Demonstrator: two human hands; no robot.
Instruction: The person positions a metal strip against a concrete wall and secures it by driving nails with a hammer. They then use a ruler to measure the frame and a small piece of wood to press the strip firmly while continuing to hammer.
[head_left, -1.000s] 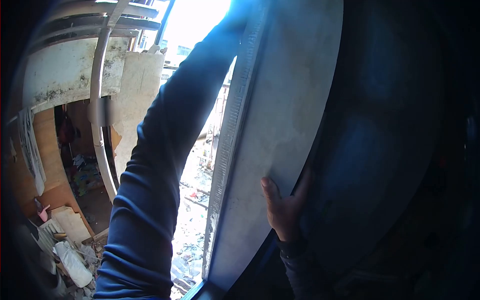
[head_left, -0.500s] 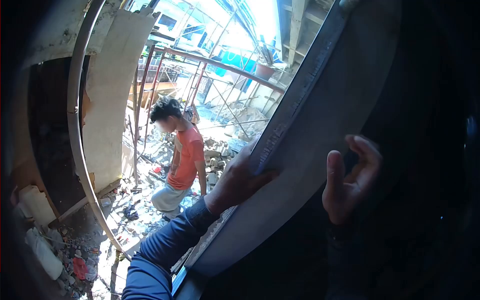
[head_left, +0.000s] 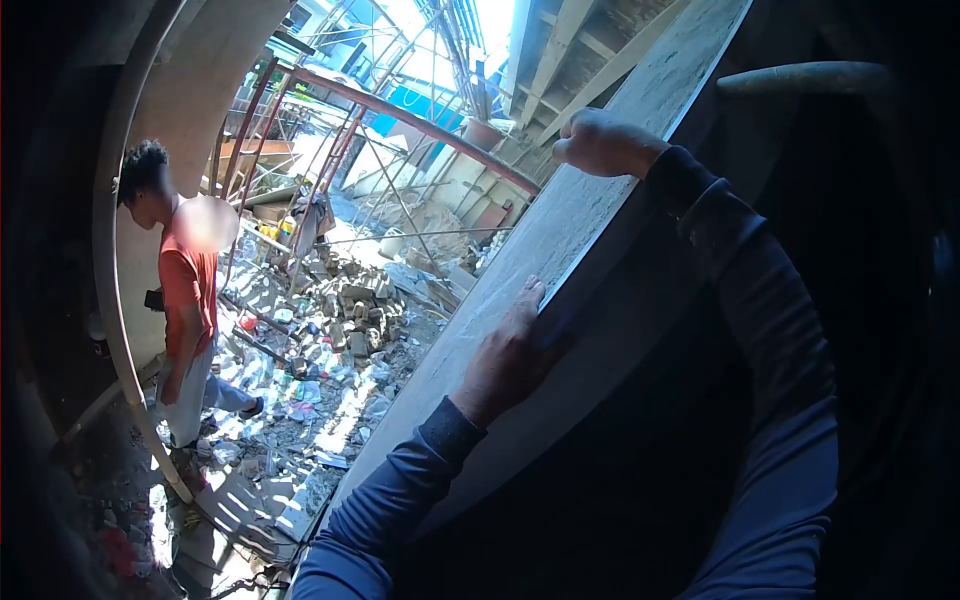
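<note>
A long grey slab-like ledge (head_left: 575, 225) slants from the lower left to the upper right, with a rough top face and a dark side face. My left hand (head_left: 508, 358) rests at its near edge, fingers on the top and thumb against the side. Farther up the ledge, my right hand (head_left: 603, 143) has its fingers curled over the top face, wrist at the edge. Whether anything small is in the right hand cannot be made out.
A person in an orange shirt (head_left: 185, 290) stands at the left behind a curved pipe (head_left: 108, 270). Rubble (head_left: 355, 310) covers the ground below. Red scaffolding (head_left: 420, 122) crosses behind. A rounded bar (head_left: 805, 78) juts at the upper right.
My right hand has moved up and left onto the ledge, its fingers now curled. My left hand stays at the edge. The view has shifted, showing more top face. The person has moved left.
</note>
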